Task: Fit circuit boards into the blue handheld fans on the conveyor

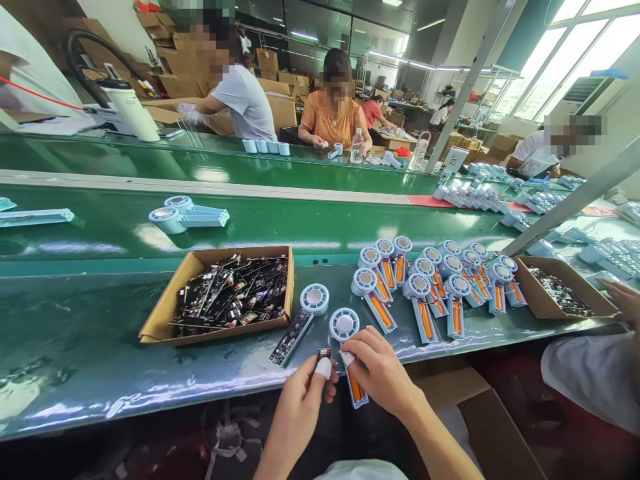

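Note:
My left hand [311, 387] is closed on a dark circuit board [324, 353], of which only the top end shows past the white-covered thumb. Close beside it, my right hand [377, 367] pinches at the neck of a light-blue handheld fan [345, 325], with a white cover on one fingertip. The fan's round head points away from me, and its open handle shows an orange strip inside. What lies right under the right fingertips is hidden. Just to the left rests another fan [315, 299] with a black circuit board [291, 338] in its handle.
A cardboard box [290, 293] of circuit boards stands at left. Several open fans [419, 287] with orange strips lie at right, by a second box [525, 293]. Behind runs a green conveyor belt [300, 227] carrying fan parts [173, 217]. A slanted metal post [565, 193] and co-workers surround the line.

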`<state>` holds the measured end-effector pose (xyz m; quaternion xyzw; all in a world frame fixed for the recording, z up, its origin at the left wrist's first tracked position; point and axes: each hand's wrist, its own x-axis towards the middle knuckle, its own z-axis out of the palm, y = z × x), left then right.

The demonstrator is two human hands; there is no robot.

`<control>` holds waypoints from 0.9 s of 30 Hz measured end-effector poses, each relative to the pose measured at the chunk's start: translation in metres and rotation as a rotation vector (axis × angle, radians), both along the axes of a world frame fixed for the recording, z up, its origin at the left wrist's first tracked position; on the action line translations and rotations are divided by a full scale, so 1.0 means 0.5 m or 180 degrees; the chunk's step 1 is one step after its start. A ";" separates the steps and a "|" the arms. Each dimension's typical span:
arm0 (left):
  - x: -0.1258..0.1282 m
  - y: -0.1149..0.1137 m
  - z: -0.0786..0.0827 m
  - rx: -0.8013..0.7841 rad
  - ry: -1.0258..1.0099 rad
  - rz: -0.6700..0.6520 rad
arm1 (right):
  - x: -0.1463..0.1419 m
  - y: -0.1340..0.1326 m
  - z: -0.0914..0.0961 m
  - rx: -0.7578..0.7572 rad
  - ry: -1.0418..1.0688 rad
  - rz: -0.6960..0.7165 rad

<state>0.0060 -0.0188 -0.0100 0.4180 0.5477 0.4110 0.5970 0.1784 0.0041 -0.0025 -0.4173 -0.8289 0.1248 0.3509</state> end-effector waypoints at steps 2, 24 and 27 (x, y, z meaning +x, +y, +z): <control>0.006 0.001 -0.002 0.0084 0.0212 -0.0075 | -0.008 -0.001 0.000 0.0141 -0.0095 -0.0046; -0.004 -0.003 -0.044 0.1957 0.1853 -0.0269 | -0.033 -0.007 0.016 0.0090 -0.0542 -0.0305; -0.018 0.006 -0.031 0.1874 0.1555 -0.0514 | -0.020 -0.002 0.012 -0.0247 -0.0157 -0.0259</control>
